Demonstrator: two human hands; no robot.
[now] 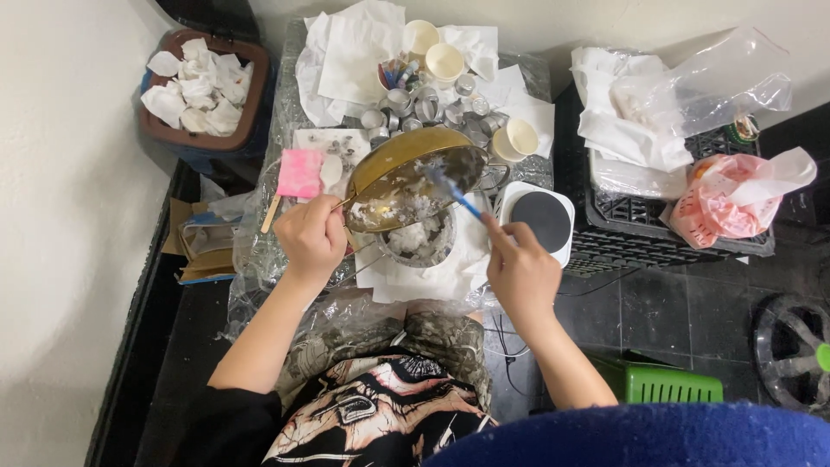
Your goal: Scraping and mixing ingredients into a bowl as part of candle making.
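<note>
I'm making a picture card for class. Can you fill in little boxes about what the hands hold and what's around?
Left hand: grips the handle of a tilted brass pan
Right hand: holds a blue scraper inside the pan
Under pan: metal bowl with white lumps
Beside: round black hot plate
Behind: paper cups, small metal tins
Far left: bin of crumpled tissue

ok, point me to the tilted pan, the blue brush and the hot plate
pan (406, 154): head view, on its brass-coloured rim
brush (467, 206): head view, on the blue handle
hot plate (545, 219): head view, on the dark round top
</note>
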